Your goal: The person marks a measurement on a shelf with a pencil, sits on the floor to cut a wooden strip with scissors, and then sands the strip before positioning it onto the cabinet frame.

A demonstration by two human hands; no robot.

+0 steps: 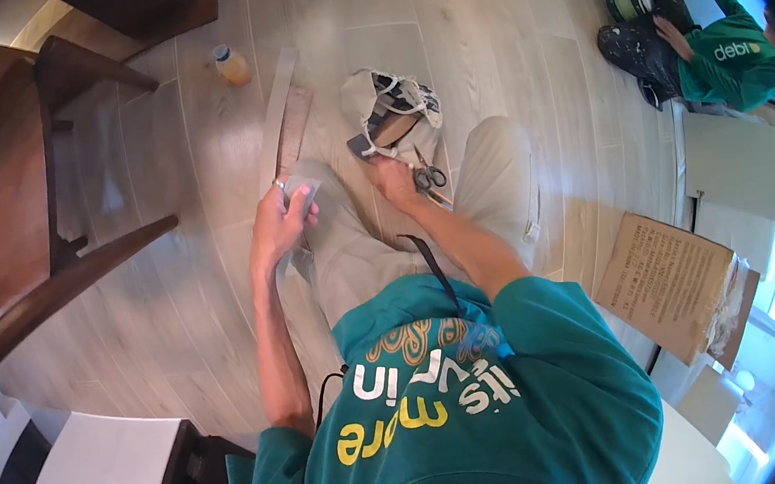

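My left hand is closed, with a long pale grey strip at its fingers. The strip runs away from me along the floor, and a greyish flap shows beside my thumb. Between my knees, my right hand is closed at the near side of a white cloth bag. A small dark grey block shows at its fingertips; the grip is partly hidden. Scissors with dark handles rest against the bag, just right of that hand. Dark and brown items fill the bag's open mouth.
A brownish strip lies beside the pale one. Farther off stands a bottle of orange liquid. Dark wooden chairs are at left. A cardboard box is at right. Another person sits at far right near a green-and-white bucket.
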